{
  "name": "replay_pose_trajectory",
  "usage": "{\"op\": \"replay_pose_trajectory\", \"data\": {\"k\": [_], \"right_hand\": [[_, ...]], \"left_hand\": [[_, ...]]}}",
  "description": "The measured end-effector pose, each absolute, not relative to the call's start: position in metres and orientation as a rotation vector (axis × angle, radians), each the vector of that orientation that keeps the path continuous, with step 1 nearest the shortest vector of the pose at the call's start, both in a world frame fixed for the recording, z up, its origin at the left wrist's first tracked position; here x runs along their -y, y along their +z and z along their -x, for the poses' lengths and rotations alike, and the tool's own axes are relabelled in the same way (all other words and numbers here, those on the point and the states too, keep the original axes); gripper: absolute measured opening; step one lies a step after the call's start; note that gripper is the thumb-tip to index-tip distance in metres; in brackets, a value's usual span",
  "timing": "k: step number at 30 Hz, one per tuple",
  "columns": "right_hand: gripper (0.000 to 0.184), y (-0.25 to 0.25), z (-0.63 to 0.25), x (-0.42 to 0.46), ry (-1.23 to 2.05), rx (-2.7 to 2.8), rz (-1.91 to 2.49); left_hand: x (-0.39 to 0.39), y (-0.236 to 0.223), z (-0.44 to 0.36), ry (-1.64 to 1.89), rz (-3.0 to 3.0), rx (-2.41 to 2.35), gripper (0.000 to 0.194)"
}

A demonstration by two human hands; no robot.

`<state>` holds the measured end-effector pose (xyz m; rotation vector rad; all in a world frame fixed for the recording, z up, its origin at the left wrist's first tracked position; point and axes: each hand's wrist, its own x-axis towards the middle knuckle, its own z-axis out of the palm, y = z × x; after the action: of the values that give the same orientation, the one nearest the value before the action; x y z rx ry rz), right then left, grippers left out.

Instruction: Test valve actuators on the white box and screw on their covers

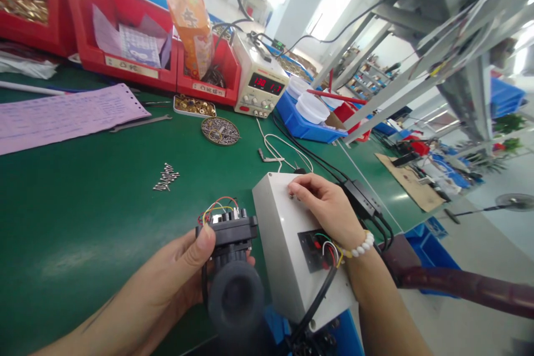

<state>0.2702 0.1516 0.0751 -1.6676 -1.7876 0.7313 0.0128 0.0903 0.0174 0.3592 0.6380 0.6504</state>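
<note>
My left hand [183,261] is closed round a black plastic device [233,233]. Its round, cup-like end [236,295] faces the camera and is blurred, while thin red, yellow and white wires show at its far side. To the right stands a light grey box [277,233], with a black panel, coloured wires and a thick black cable on its face. At the upper part of that face, my right hand [321,200] pinches a small metal knob or toggle [291,196], mostly hidden by the fingertips. The black device is close beside the box's left side.
Loose screws [166,177] lie on the green table [104,194]. Behind are a round dish of screws [220,130], a tray of brass parts [194,105], a wrench [142,123], red bins [125,67] and a power supply [261,80]. Black adapters [361,197] and cables lie right.
</note>
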Motion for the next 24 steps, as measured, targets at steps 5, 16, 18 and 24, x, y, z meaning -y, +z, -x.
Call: {"op": "replay_pose_trajectory", "data": {"k": [5, 16, 18, 24], "right_hand": [[0.026, 0.0757, -0.2695, -0.1505, 0.748, 1.770, 1.671], [0.027, 0.0749, -0.2710, -0.1517, 0.764, 1.757, 1.662], [0.027, 0.0747, -0.2711, -0.1518, 0.770, 1.755, 1.660], [0.026, 0.0749, -0.2706, -0.1515, 0.772, 1.749, 1.658]], "left_hand": [[-0.0889, 0.0212, -0.0125, 0.651, -0.396, -0.602, 0.058], [-0.0931, 0.0202, -0.0119, 0.782, -0.717, -0.712, 0.071], [-0.0919, 0.0203, -0.0123, 0.769, -0.745, -0.724, 0.071], [-0.0903, 0.0239, -0.0139, 0.771, -0.763, -0.755, 0.069]]}}
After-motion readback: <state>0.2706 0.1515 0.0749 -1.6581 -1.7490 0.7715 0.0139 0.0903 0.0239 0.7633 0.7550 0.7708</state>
